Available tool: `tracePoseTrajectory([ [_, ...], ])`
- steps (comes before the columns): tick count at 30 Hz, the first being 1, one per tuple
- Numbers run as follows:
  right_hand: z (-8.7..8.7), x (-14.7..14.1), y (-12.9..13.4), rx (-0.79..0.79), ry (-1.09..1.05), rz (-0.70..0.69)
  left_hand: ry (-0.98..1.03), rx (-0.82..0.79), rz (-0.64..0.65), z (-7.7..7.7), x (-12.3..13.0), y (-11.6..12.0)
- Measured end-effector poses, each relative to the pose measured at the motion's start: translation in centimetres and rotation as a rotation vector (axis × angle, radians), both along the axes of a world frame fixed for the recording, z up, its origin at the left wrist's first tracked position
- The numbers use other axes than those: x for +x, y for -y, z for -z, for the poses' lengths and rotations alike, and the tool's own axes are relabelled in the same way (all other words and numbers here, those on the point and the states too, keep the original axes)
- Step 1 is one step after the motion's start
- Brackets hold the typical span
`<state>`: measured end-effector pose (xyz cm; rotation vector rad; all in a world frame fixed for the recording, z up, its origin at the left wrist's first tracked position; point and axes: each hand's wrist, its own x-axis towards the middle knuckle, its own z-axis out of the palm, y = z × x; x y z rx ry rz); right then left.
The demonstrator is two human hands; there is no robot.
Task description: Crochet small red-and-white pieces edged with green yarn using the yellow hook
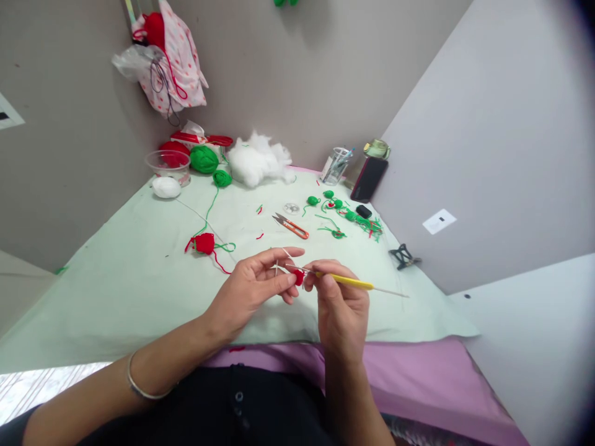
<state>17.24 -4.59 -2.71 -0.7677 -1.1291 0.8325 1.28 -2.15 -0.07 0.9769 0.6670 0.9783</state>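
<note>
Between thumb and fingers, my left hand (pixel 260 282) pinches a small red crochet piece (pixel 299 277). White yarn (pixel 287 253) runs over the left index finger. My right hand (pixel 341 303) grips a crochet hook (pixel 348 282) by its yellow handle, one metal end pointing left to the red piece and the other sticking out to the right. The hook's tip lies close to the white yarn at the piece; exactly how the yarn loops there is too small to tell. A white yarn ball (pixel 166 187) lies at the left, its strand trailing toward my left hand.
Orange-handled thread snips (pixel 292 226) lie just beyond my hands. A red crocheted piece (pixel 203 243) sits at the left. Green yarn balls (pixel 203 160), white stuffing (pixel 260 160) and a plastic tub (pixel 168 166) stand behind. Green crocheted bits (pixel 351 215), a phone (pixel 369 179) and a glass (pixel 335 166) are at right.
</note>
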Motion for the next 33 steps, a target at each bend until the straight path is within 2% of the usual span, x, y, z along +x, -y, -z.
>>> tracePoseTrajectory([
  [7,-0.28,0.18,-0.42,-0.118,-0.118,-0.060,0.069,-0.107,0.056,-0.41,-0.09,0.03],
  [11,-0.33,0.23,-0.40,-0.122,-0.117,-0.078,0.108,-0.131,0.078,-0.56,0.04,-0.04],
  [24,-0.42,0.02,-0.48,-0.103,-0.160,-0.112,0.100,-0.015,0.037,0.37,0.48,-0.17],
  [33,-0.52,0.21,-0.46,-0.170,-0.270,-0.235,0.090,-0.038,0.040,0.29,0.53,-0.17],
])
